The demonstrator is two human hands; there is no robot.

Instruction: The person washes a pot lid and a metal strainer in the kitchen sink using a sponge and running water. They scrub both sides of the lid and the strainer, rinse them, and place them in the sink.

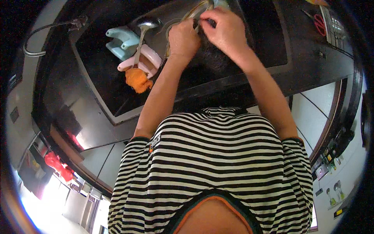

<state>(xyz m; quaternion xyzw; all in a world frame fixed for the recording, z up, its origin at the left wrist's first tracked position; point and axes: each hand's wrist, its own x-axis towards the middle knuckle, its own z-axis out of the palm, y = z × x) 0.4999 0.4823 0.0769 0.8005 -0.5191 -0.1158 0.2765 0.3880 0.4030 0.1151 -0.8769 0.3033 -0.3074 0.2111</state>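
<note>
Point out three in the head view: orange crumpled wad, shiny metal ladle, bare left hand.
Orange crumpled wad [138, 80]: head view, middle of its rumpled surface.
Shiny metal ladle [142, 39]: head view, on its handle.
Bare left hand [184, 39]: head view, back of the hand.

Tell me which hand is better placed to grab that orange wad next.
Probably the left hand: it is nearer the orange wad, which lies to its left; the right hand is farther across.

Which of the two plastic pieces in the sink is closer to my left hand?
The pink piece, beside the orange cloth; the teal piece lies farther left of your left hand.
</note>
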